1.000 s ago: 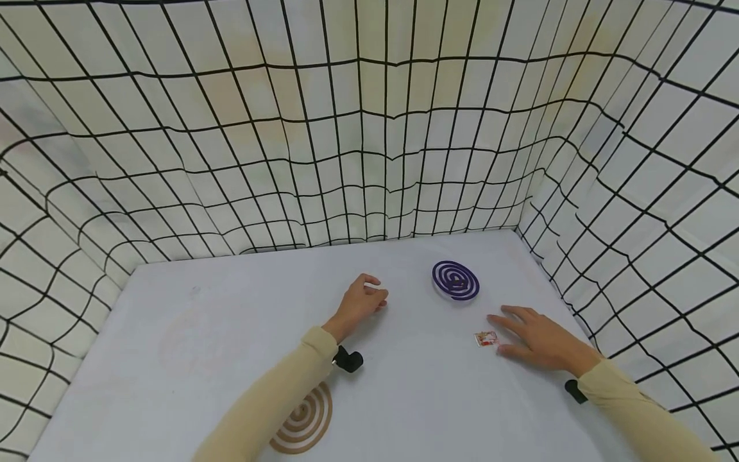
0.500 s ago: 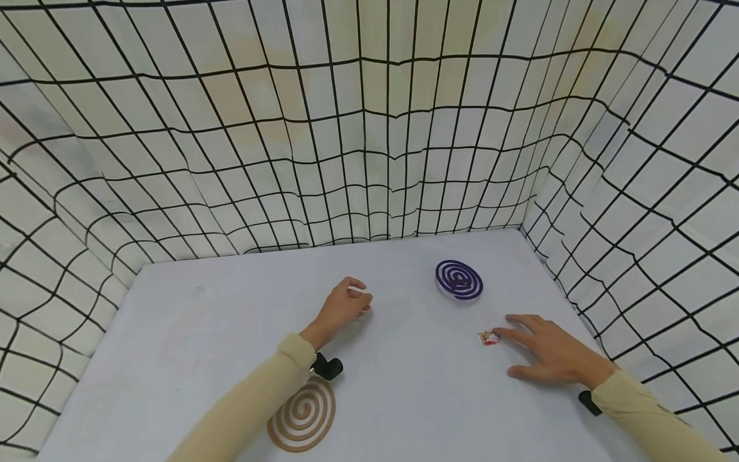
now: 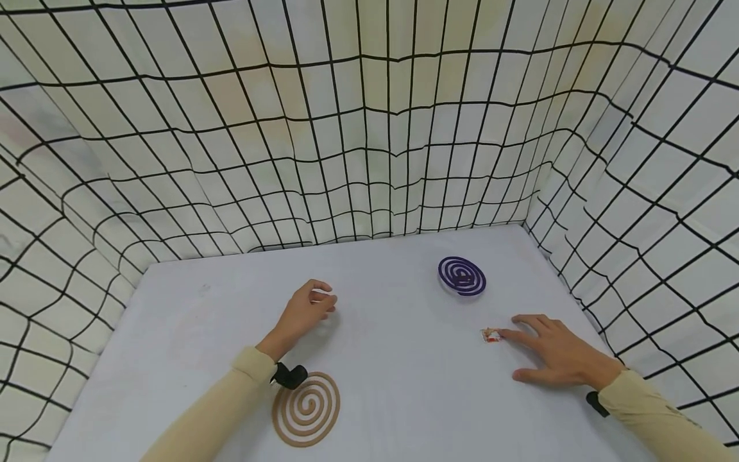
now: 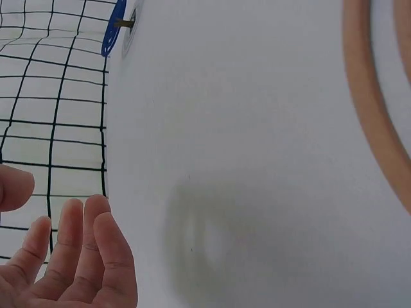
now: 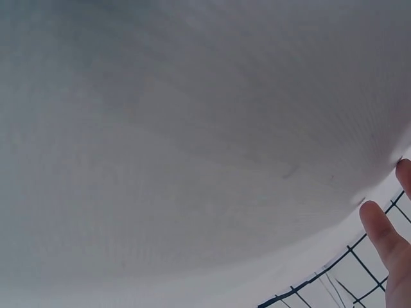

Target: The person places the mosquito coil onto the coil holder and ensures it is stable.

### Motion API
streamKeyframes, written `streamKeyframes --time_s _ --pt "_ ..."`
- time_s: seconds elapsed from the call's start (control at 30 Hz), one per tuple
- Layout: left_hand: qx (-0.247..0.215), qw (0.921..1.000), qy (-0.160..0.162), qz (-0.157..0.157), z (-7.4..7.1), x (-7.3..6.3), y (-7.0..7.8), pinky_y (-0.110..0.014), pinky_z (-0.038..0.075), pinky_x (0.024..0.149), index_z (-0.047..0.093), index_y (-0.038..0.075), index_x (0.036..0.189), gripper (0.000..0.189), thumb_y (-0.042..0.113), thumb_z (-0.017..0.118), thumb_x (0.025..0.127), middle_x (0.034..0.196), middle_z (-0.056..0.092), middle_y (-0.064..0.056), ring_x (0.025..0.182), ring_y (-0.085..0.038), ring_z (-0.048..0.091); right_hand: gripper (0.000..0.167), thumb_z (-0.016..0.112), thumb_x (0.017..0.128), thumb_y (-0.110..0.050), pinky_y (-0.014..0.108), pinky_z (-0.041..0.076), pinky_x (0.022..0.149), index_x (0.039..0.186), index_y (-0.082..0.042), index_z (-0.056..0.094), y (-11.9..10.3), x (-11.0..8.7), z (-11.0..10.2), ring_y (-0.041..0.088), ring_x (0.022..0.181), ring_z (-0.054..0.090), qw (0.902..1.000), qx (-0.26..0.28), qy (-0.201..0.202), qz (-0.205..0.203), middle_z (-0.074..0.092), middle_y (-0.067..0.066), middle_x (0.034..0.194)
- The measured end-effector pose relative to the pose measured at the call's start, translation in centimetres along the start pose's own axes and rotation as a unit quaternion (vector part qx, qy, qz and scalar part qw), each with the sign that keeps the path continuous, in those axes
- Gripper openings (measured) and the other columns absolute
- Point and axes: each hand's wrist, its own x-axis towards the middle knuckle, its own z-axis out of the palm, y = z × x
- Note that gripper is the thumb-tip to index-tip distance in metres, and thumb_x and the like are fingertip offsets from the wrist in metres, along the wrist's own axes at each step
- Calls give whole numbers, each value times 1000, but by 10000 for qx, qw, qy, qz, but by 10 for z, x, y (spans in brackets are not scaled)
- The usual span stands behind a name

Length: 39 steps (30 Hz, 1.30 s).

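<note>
My left hand (image 3: pixel 301 313) hovers over the white table with its fingers loosely bent and nothing in them. In the left wrist view, its fingers (image 4: pixel 83 256) are relaxed and apart from the thumb. A brown mosquito coil (image 3: pixel 306 410) lies flat on the table, just below the left wrist. At the right, my right hand (image 3: pixel 557 353) is spread low over the table, its index fingertip right at the edge of a small red-and-white printed piece (image 3: pixel 491 335). Farther back is a purple mosquito coil (image 3: pixel 462 276); the left wrist view shows it raised on a small support.
A white table (image 3: pixel 392 385) spreads under both hands. Black netting (image 3: pixel 369 147) over white sheeting surrounds its back and sides, and the right-hand net (image 3: pixel 664 256) runs close to the right arm. Dark wrist cameras (image 3: pixel 291 376) are strapped to the wrists.
My left hand has moved left, uncovering more of the brown coil. My right hand has shifted slightly toward me, its index fingertip coming to the printed piece. Both coils stay in place.
</note>
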Motion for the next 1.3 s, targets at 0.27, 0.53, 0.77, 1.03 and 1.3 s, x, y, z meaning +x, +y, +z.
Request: streamKeyframes --time_s 0.27,0.53,0.77,1.03,1.3 --pt "456 9987 127 -177 -32 -22 -17 -35 60 91 53 5 132 39 30 60 104 126 69 -18 110 -23 72 83 66 80 -81 62 47 101 149 -36 53 0 2 -7 38 130 55 9998 -1 -188 62 56 10 144" --pt "569 9977 184 -313 -51 -42 -30 -33 61 91 56 4 130 38 31 62 103 126 69 -18 110 -22 72 84 66 79 -81 59 47 100 149 -37 53 2 3 -7 35 124 56 9998 -46 -180 75 56 8 139" --pt "974 9951 26 -136 -64 -59 -38 -29 57 81 61 5 122 34 31 67 100 120 71 -14 105 -21 72 84 66 79 -81 59 46 99 150 -38 52 -1 0 -5 33 125 55 9998 1 -181 128 56 7 139" --pt "1663 9859 -133 -158 -68 -77 -43 -31 52 73 62 6 116 36 31 76 93 108 72 -8 96 -19 71 85 68 78 -81 59 47 97 150 -38 52 -1 -4 2 34 123 57 9999 -85 5 83 57 6 137" --pt "1978 9793 -387 -199 -62 -90 -42 -32 51 72 65 8 114 44 31 85 83 100 68 -4 92 -18 68 86 65 79 -83 60 46 99 151 -39 51 -2 -2 2 34 124 56 9998 -88 -75 129 56 6 138"
